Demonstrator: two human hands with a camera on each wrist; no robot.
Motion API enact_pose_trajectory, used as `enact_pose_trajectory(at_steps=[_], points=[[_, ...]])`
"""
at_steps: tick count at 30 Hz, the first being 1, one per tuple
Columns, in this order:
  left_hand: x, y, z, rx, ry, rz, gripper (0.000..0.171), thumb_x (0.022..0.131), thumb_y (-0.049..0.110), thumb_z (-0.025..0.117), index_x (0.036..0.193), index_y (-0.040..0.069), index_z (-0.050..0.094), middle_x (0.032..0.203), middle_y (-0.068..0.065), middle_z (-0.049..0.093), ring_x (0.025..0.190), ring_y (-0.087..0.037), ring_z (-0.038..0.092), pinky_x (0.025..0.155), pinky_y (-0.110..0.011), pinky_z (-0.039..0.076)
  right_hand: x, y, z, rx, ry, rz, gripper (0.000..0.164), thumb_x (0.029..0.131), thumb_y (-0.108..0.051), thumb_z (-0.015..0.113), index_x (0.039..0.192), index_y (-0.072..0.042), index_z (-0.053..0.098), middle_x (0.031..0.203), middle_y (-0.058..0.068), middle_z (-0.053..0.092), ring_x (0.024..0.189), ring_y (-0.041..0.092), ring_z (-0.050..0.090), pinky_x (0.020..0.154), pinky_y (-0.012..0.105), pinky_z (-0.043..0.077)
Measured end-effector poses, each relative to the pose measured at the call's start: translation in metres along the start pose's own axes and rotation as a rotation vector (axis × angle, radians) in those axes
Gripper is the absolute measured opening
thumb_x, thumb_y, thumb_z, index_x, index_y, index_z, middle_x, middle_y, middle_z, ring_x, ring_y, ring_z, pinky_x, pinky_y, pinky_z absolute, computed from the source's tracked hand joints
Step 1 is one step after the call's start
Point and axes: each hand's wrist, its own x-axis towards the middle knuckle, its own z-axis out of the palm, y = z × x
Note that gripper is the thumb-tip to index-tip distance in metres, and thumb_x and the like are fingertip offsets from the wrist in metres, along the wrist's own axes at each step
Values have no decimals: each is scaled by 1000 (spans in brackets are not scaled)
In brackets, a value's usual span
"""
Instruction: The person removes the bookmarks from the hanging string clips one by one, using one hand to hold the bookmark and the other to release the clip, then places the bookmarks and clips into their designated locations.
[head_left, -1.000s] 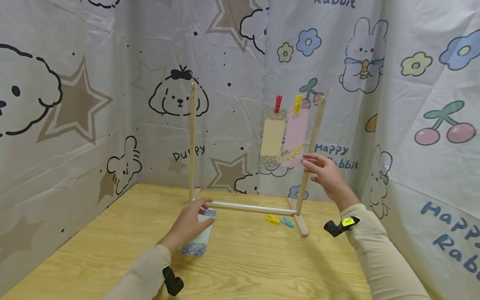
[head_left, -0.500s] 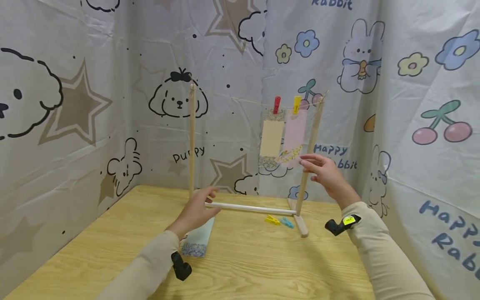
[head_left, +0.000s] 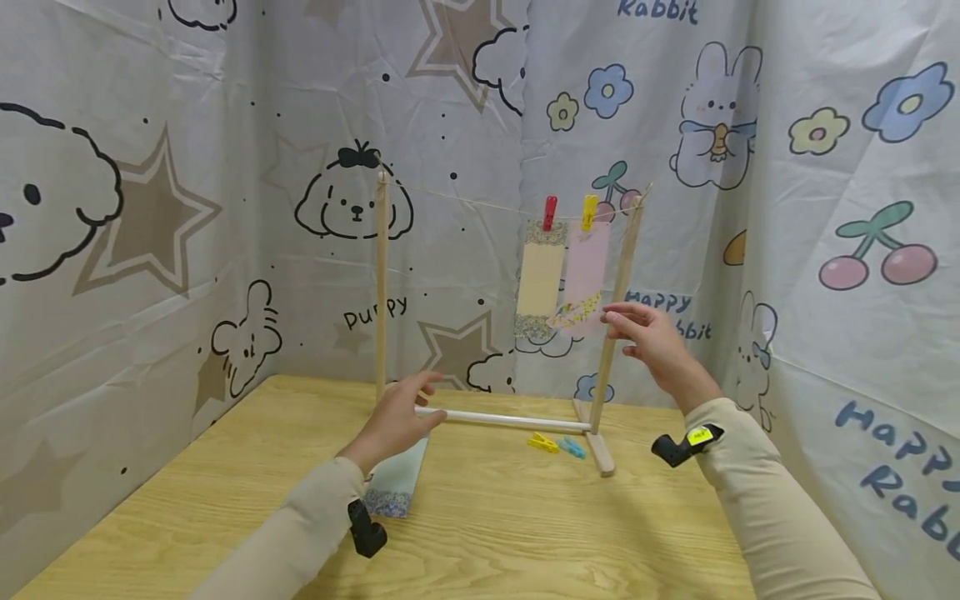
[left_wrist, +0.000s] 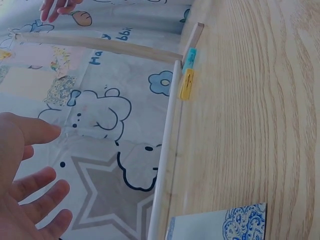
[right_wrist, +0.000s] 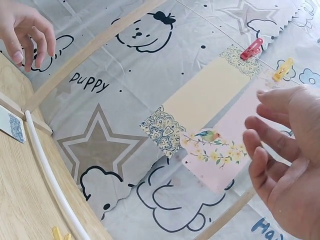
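Note:
My left hand (head_left: 399,418) hovers above a pale card with blue patterned ends (head_left: 397,483) that lies on the table; its fingers are relaxed and hold nothing. My right hand (head_left: 651,343) is raised beside the right post of a wooden rack (head_left: 624,275), fingers loosely bent around nothing. Near its fingertips hangs a pink card with yellow flowers and a bird (right_wrist: 220,155), held on the string by a yellow clothespin (head_left: 589,213). Left of it a cream card with patterned ends (head_left: 540,279) hangs from a red clothespin (head_left: 551,213).
A yellow clothespin (head_left: 543,442) and a blue clothespin (head_left: 572,447) lie on the wooden table (head_left: 510,533) by the rack's right foot (head_left: 602,457). A white rod (head_left: 510,421) joins the rack's posts low down. Printed curtains surround the table on three sides.
My left hand has lifted off the pale card and moved slightly up and to the right. The right hand stays nearly in place, and the hanging cards look the same.

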Motion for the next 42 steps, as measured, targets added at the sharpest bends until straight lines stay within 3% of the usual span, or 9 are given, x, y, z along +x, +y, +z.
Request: enact_pose_trajectory(at_steps=[7,21,31,42], points=[[5,2,-1,15,-7,19,52,93,12,78,141,10,59,120,-10,63,105,-31,65,83,-48,56,-1,-3,-4,28,27,-20,34,106,-36,61,129,-11,64,112,-9,68,102,18,60,74,27,49],[3,9,1,11,-42,20,53,93,11,77,142,10,58,121,-11,61,105,-30,63,84,-47,56,-4,15,0,4,26,-8,39,107,-34,61,133,-5,61,113,-7,67,97,13,60,74,27,50],[10,13,0,28,-42,30,55,95,15,77,145,13,56,142,-12,55,113,-33,62,89,-48,55,0,3,2,2,31,-17,46,105,-38,63,135,-2,60,116,-4,67,106,25,59,75,28,50],[15,21,2,94,-61,22,54,97,18,76,146,15,54,143,-10,53,114,-32,62,90,-49,55,2,-1,5,-16,39,-11,47,105,-38,62,136,-2,59,117,-3,67,109,30,58,75,28,50]])
